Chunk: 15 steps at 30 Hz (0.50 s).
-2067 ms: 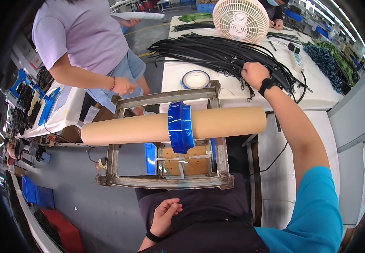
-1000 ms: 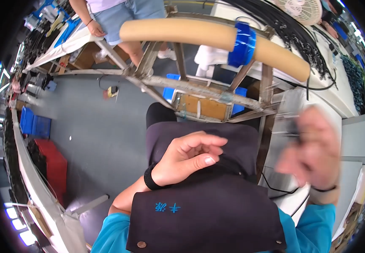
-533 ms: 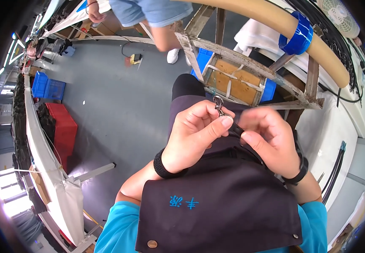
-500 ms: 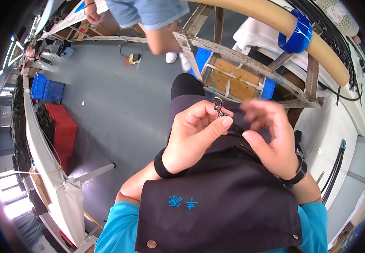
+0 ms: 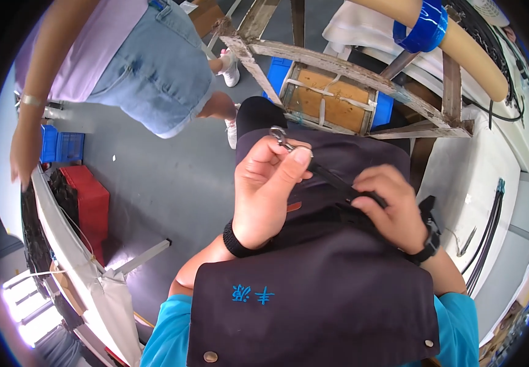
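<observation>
Over my lap, my left hand pinches a small silver metal snap hook between thumb and fingers, its hooked end sticking out past the fingertips. A black strap runs from the hook down to the right. My right hand closes round the strap's other part, thumb against the bent fingers. Beneath both hands lies my dark apron; the strap's far end is hidden in the right hand.
A worn frame stands ahead, with a cardboard tube carrying blue tape rolls above it. Black cords lie on the white surface at right. At left are a person, a red box and a blue crate.
My right hand, blurred and apart before, now grips the black strap. My left hand and the hook have shifted slightly left. The person ahead has come closer, at the upper left.
</observation>
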Motion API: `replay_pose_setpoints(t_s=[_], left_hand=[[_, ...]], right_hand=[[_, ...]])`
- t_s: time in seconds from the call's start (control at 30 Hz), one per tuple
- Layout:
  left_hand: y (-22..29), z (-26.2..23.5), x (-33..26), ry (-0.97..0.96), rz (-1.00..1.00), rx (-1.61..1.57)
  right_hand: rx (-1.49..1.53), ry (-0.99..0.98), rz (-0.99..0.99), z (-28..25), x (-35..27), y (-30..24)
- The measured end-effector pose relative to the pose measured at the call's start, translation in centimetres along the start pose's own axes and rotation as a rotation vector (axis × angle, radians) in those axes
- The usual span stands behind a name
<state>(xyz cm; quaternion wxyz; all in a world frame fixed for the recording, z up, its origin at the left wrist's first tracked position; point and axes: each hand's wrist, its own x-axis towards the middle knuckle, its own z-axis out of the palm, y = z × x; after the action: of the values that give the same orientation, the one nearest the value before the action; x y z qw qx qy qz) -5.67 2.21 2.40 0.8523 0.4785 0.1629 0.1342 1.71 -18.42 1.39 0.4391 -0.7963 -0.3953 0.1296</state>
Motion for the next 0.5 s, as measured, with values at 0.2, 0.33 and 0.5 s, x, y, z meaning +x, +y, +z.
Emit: replay_pose_setpoints(t_s=[0.2,0.33,0.5], left_hand=[[-1.3,1.1,-0.6,-0.12,-0.174,-0.124],[-1.2,1.3,-0.4,-0.162,-0.138,-0.075],[-0.8,0.5,-0.3,-0.176,-0.254,-0.119]], right_hand=[[0.01,0.072,-0.279,0.4,4.2,-4.2],[-0.073,0.141,-0.174,1.6,3.5,-2.9],[-0.012,0.333,-0.204,2.4,3.5,-2.7]])
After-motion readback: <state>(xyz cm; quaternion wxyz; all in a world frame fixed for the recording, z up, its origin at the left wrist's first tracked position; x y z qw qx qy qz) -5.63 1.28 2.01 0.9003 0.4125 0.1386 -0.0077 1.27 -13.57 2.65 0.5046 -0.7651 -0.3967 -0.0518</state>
